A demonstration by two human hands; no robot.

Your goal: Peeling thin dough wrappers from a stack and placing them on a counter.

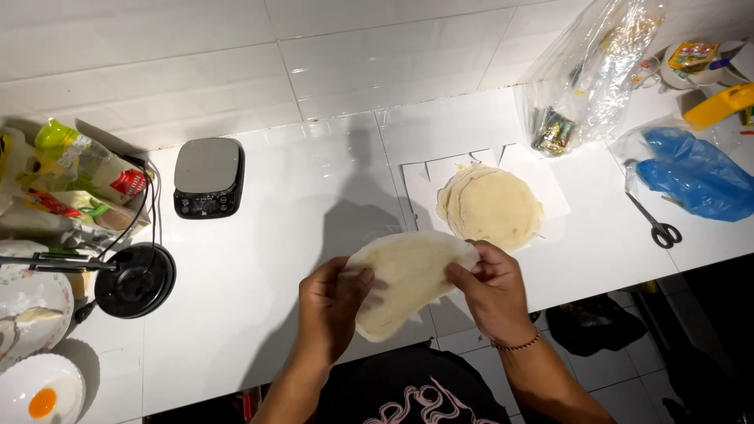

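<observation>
Both hands hold one thin, pale round wrapper sheet [404,279] up above the front edge of the white tiled table [314,204]. The left hand [330,302] grips the sheet's left edge, its thumb lying over the top of the dough and the other fingers clenched behind it. The right hand [491,286] pinches the sheet's right edge between thumb and fingertips; a thin bead bracelet [518,344] sits on that wrist. The sheet sags a little at its lower end.

Just behind the hands, a stack of the same round wrappers [493,206] lies on white paper [424,184] on the table. To the right lie a pair of scissors [658,226], a blue plastic bag [695,177] and a clear plastic bag [589,74] with small packets inside. Well to the left stands a small kitchen scale [208,177], and nearer the left edge a round black lid [137,279], some food packets [78,177], a white plate [31,310] and a white bowl holding an egg yolk [41,402].
</observation>
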